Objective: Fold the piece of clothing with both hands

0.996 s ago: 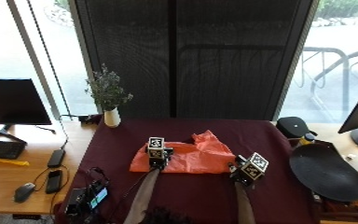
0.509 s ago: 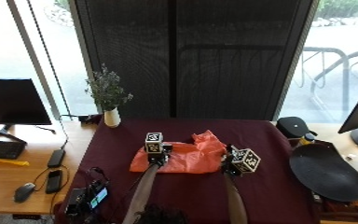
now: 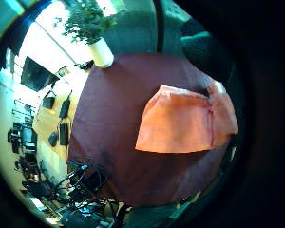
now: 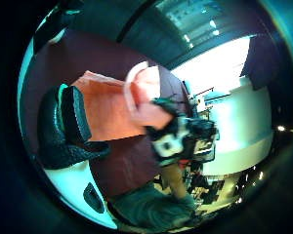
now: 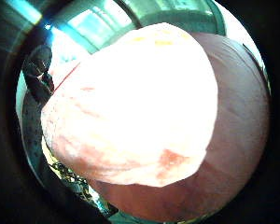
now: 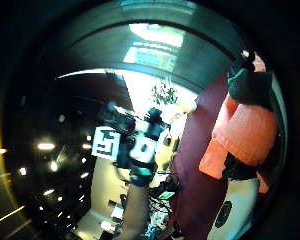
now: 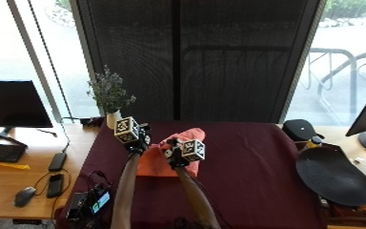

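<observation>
Orange garment (image 7: 159,164) lies on maroon table (image 7: 253,167), toward its left edge, part lifted. Right hand (image 7: 175,156) pinches raised fold, cloth filling its palm view. Left hand (image 7: 137,141) at garment's far-left edge, grip unclear. Fold travels leftward, toward left hand.
</observation>
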Motion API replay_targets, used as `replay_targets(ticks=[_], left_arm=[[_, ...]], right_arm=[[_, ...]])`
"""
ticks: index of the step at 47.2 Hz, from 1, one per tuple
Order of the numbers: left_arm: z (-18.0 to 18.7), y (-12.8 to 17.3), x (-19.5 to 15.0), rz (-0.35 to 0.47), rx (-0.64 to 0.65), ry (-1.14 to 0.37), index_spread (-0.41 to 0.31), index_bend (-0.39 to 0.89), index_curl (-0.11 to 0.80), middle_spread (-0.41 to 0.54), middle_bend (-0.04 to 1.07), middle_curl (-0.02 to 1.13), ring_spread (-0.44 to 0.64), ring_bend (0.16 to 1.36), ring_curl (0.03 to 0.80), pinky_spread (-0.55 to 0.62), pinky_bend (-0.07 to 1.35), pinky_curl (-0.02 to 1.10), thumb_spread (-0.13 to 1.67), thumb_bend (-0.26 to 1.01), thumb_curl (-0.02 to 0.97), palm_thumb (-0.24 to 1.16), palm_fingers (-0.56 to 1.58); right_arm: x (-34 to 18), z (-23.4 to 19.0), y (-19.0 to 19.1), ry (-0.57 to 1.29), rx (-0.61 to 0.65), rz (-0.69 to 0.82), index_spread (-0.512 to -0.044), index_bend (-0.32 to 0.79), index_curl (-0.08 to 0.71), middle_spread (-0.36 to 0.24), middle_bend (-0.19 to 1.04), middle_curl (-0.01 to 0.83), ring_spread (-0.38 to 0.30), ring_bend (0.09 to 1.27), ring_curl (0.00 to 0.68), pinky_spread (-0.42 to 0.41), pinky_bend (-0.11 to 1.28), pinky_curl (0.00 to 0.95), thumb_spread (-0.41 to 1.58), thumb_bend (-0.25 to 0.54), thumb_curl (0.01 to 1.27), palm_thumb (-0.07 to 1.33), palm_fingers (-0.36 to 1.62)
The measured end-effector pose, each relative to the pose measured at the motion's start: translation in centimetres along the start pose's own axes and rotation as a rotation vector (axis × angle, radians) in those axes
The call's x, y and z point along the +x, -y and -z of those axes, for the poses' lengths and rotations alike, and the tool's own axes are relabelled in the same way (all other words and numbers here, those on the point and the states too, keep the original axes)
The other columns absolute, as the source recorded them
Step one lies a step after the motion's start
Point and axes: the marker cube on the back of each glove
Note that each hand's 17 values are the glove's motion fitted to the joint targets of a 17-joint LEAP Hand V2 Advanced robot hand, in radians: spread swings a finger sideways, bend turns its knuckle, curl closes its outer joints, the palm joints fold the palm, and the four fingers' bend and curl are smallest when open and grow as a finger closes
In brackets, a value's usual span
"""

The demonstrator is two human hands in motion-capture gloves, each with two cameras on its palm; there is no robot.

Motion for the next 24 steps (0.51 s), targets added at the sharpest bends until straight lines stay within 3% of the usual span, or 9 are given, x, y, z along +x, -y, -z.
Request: replay_targets(ticks=[7, 10, 13, 16, 20, 24], left_arm=[[0.6, -1.8, -2.3, 0.058, -0.027, -0.092, -0.111, 0.13, 0.321, -0.064, 0.27, 0.43, 0.08, 0.54, 0.372, 0.22, 0.43, 0.35, 1.47, 0.11, 0.325, 0.54, 0.52], [0.6, -2.2, -2.8, 0.067, -0.036, -0.089, -0.111, 0.12, 0.317, -0.067, 0.28, 0.43, 0.07, 0.54, 0.371, 0.21, 0.42, 0.35, 1.47, 0.11, 0.333, 0.55, 0.53], [-0.2, -1.7, -3.7, 0.073, -0.036, -0.061, -0.112, 0.12, 0.315, -0.075, 0.28, 0.43, 0.06, 0.54, 0.368, 0.21, 0.42, 0.35, 1.47, 0.12, 0.34, 0.57, 0.54], [-0.8, -1.7, -4.1, 0.078, -0.052, -0.036, -0.113, 0.12, 0.314, -0.079, 0.27, 0.43, 0.06, 0.54, 0.366, 0.21, 0.41, 0.35, 1.47, 0.12, 0.347, 0.59, 0.54], [-1.5, -1.6, -4.0, 0.067, -0.064, -0.02, -0.114, 0.12, 0.311, -0.082, 0.26, 0.44, 0.05, 0.54, 0.365, 0.2, 0.4, 0.36, 1.47, 0.12, 0.353, 0.6, 0.55], [-2.4, -1.3, -3.7, 0.048, -0.072, 0.014, -0.114, 0.12, 0.309, -0.077, 0.26, 0.43, 0.05, 0.53, 0.362, 0.2, 0.4, 0.36, 1.47, 0.12, 0.357, 0.61, 0.55]], right_arm=[[-1.4, -8.4, -1.6, -0.02, -0.135, 0.101, -0.295, 0.09, 0.227, -0.2, 0.17, 0.416, -0.27, 0.52, 0.407, -0.315, 0.64, 0.354, 0.53, -0.023, 0.64, 1.11, 1.09], [-0.4, -10.8, -3.1, -0.018, -0.309, 0.095, -0.294, 0.07, 0.221, -0.193, 0.15, 0.408, -0.271, 0.53, 0.412, -0.316, 0.66, 0.359, 0.53, -0.031, 0.65, 1.1, 1.06], [0.4, -12.4, -4.2, 0.047, -0.496, 0.141, -0.279, -0.01, 0.186, -0.169, 0.1, 0.385, -0.236, 0.58, 0.432, -0.278, 0.72, 0.383, 0.68, -0.03, 0.63, 1.05, 0.9], [0.5, -12.2, -4.7, 0.117, -0.575, 0.139, -0.254, -0.02, 0.165, -0.127, 0.13, 0.377, -0.185, 0.63, 0.457, -0.192, 0.7, 0.392, 0.82, -0.053, 0.59, 0.95, 0.66], [-0.1, -10.1, -4.1, 0.153, -0.611, 0.234, -0.239, 0.01, 0.137, -0.079, 0.19, 0.385, -0.13, 0.63, 0.453, -0.113, 0.69, 0.386, 0.99, -0.051, 0.54, 0.83, 0.56], [-0.1, -6.3, -2.8, -0.101, -0.611, 0.306, -0.25, 0.07, 0.131, -0.046, 0.21, 0.389, -0.099, 0.61, 0.424, -0.067, 0.68, 0.361, 1.12, -0.038, 0.5, 0.76, 0.58]])
